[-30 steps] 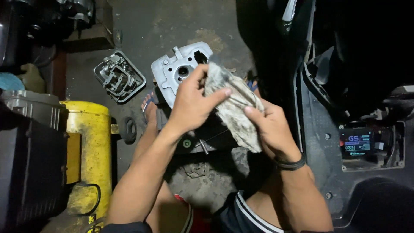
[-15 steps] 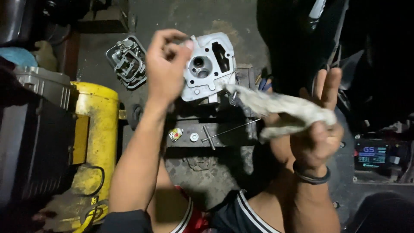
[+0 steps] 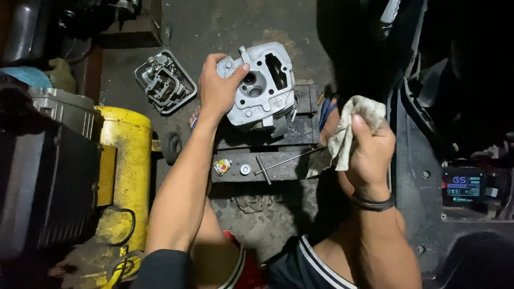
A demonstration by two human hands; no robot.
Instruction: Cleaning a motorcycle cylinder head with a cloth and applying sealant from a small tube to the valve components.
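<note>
On the dark wooden block [image 3: 278, 136] a grey cylinder head [image 3: 259, 85] stands tilted, the left hand [image 3: 217, 88] gripping its edge, thumb on its face. Just beside it, the right hand [image 3: 369, 147] has its fingers closed around a dirty rag [image 3: 348, 123]. Wiping seems paused; resuming calls for bringing the rag to the head.

Rag [image 3: 353, 126] off cylinder head [image 3: 259, 88] — now bunched.
</note>
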